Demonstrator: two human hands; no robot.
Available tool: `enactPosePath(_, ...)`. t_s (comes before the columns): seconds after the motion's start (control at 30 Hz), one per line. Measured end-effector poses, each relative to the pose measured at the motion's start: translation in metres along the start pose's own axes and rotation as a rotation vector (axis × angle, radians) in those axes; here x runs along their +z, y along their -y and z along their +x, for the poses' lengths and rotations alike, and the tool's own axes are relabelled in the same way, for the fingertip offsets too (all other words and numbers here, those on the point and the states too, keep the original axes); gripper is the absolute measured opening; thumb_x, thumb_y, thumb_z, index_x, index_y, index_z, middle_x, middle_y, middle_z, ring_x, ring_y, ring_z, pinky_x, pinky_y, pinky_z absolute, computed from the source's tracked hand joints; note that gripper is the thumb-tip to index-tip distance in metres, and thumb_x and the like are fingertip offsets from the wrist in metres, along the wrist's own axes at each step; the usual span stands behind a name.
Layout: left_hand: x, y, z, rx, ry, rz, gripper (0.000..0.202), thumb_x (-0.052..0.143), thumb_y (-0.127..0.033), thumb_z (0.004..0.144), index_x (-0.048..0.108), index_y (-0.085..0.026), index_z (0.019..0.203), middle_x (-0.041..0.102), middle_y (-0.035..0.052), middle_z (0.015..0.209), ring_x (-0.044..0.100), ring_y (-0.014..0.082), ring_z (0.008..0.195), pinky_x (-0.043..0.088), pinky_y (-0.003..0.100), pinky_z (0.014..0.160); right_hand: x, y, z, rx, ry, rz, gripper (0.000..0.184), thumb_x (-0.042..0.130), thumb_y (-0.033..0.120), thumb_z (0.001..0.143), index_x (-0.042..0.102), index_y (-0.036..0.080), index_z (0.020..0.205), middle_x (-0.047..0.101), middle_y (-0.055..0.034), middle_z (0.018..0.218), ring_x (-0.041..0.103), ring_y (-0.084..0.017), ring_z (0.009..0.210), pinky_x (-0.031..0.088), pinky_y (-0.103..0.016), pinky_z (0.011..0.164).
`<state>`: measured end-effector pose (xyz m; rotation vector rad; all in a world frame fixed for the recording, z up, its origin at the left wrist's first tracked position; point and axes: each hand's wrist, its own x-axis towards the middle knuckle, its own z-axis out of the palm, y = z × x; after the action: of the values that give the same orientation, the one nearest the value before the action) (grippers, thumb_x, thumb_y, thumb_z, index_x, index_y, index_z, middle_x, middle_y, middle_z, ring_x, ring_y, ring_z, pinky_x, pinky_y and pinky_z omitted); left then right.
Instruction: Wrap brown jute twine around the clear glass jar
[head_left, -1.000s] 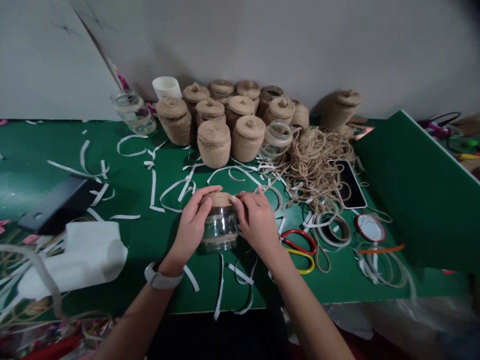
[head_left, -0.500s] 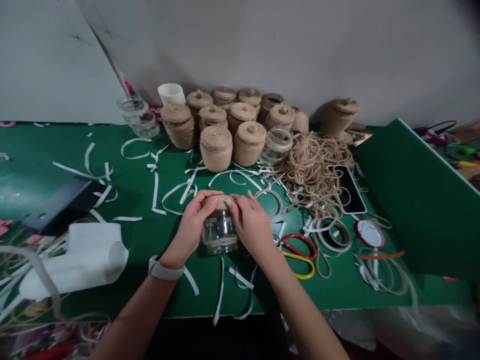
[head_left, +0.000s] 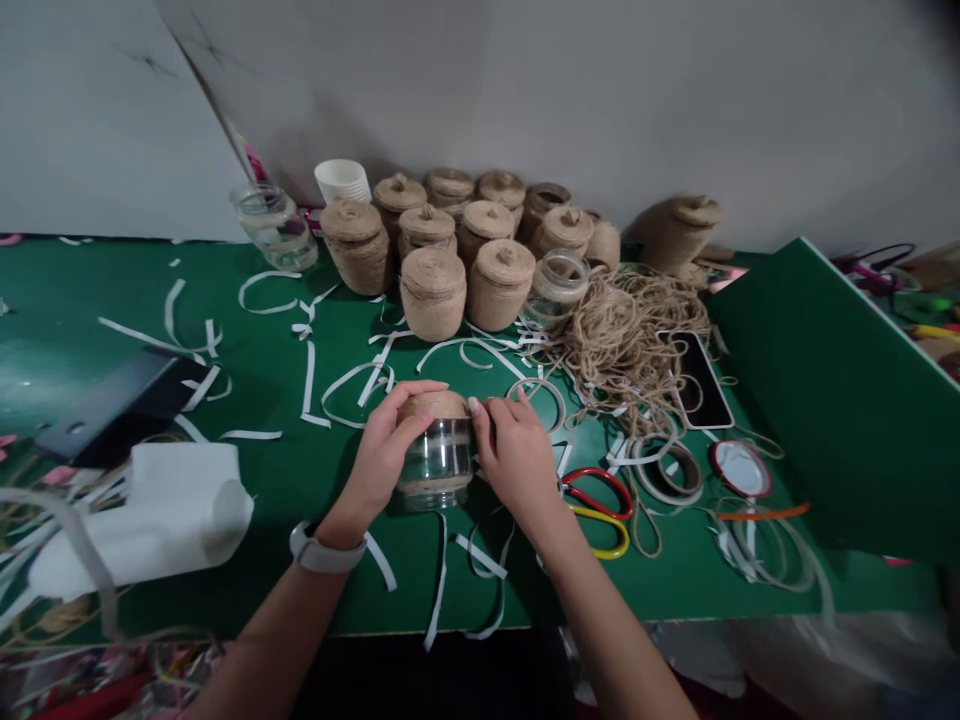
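Left fingers (head_left: 412, 427) clasp the jar (head_left: 439, 458); right fingers (head_left: 504, 418) bunch at its two o'clock, grip unclear; likely wrapping twine (head_left: 435, 404), next wanting steady tension.

dim light puts pale glare on the left tabletop (head_left: 52, 345).

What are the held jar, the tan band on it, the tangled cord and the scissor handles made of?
Held jar: probably glass; clear, glossy, bright reflections.
Tan band: matte, perhaps jute like the cord.
Tangled cord: likely jute; dull brown, ropy strands.
Scissor handles: seemingly plastic; smooth, even red and yellow.
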<state>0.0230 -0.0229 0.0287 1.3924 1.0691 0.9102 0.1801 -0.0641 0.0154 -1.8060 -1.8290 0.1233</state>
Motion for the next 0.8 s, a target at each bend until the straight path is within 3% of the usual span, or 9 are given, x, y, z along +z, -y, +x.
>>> enactPosePath(0.2, 0.007, 0.01, -0.004, -0.003, -0.063, 0.029, 0.025, 0.063, -0.04, 0.089, 0.063, -0.024, 0.109, 0.065, 0.005, 0.113, 0.061, 0.0243, 0.105, 0.047, 0.04, 0.096, 0.008, 0.0, -0.007, 0.034, 0.022, 0.069, 0.036, 0.031, 0.031, 0.103, 0.057, 0.021, 0.08, 0.065, -0.0043, 0.072, 0.062, -0.018, 0.072, 0.042, -0.044, 0.11)
enactPosePath(0.3, 0.009, 0.019, -0.002, 0.017, -0.056, -0.116, 0.026, 0.058, -0.04, 0.091, 0.063, -0.026, 0.112, 0.058, 0.0053, 0.129, 0.055, 0.026, 0.121, 0.043, 0.041, 0.104, 0.008, 0.0, -0.004, 0.066, -0.024, 0.261, 0.031, 0.034, 0.03, 0.102, 0.057, 0.021, 0.083, 0.072, -0.0095, 0.095, 0.067, -0.019, 0.094, 0.043, -0.043, 0.109)
enactPosePath(0.37, 0.008, 0.02, -0.001, 0.032, -0.008, -0.115, 0.03, 0.053, -0.041, 0.094, 0.062, -0.028, 0.12, 0.05, 0.0048, 0.142, 0.047, 0.0268, 0.133, 0.038, 0.041, 0.111, 0.006, -0.001, 0.0, 0.089, -0.06, 0.41, 0.029, 0.038, 0.031, 0.101, 0.056, 0.021, 0.082, 0.07, -0.0124, 0.117, 0.064, -0.02, 0.112, 0.047, -0.04, 0.105)
enactPosePath(0.47, 0.006, 0.007, 0.0, 0.003, 0.103, 0.022, 0.039, 0.048, -0.042, 0.097, 0.055, -0.029, 0.133, 0.046, 0.0051, 0.148, 0.04, 0.0264, 0.139, 0.032, 0.042, 0.115, 0.003, -0.002, 0.005, 0.067, -0.038, 0.501, 0.025, 0.041, 0.03, 0.1, 0.059, 0.021, 0.085, 0.071, -0.0095, 0.115, 0.066, -0.018, 0.11, 0.044, -0.041, 0.109)
enactPosePath(0.53, 0.005, -0.004, 0.001, -0.026, 0.12, 0.061, 0.04, 0.052, -0.041, 0.095, 0.055, -0.027, 0.132, 0.051, 0.0062, 0.144, 0.046, 0.0264, 0.134, 0.036, 0.042, 0.113, 0.0, 0.001, 0.008, 0.014, -0.01, 0.469, 0.022, 0.041, 0.028, 0.1, 0.061, 0.022, 0.092, 0.073, -0.0068, 0.107, 0.068, -0.017, 0.103, 0.039, -0.044, 0.114)
enactPosePath(0.63, 0.007, -0.013, 0.003, -0.079, 0.061, 0.027, 0.03, 0.059, -0.04, 0.091, 0.064, -0.022, 0.114, 0.065, 0.0068, 0.122, 0.06, 0.0256, 0.114, 0.045, 0.04, 0.102, -0.002, 0.006, 0.011, -0.032, -0.001, 0.404, 0.023, 0.04, 0.026, 0.1, 0.062, 0.022, 0.094, 0.073, -0.0066, 0.105, 0.068, -0.018, 0.102, 0.037, -0.045, 0.116)
enactPosePath(0.8, 0.01, -0.003, 0.004, -0.159, -0.037, -0.168, 0.024, 0.065, -0.041, 0.087, 0.066, -0.021, 0.1, 0.067, 0.0033, 0.097, 0.063, 0.0195, 0.09, 0.051, 0.03, 0.079, 0.0, 0.008, 0.011, -0.005, -0.066, 0.358, 0.027, 0.038, 0.028, 0.101, 0.062, 0.021, 0.09, 0.073, -0.0077, 0.104, 0.067, -0.018, 0.102, 0.035, -0.047, 0.117)
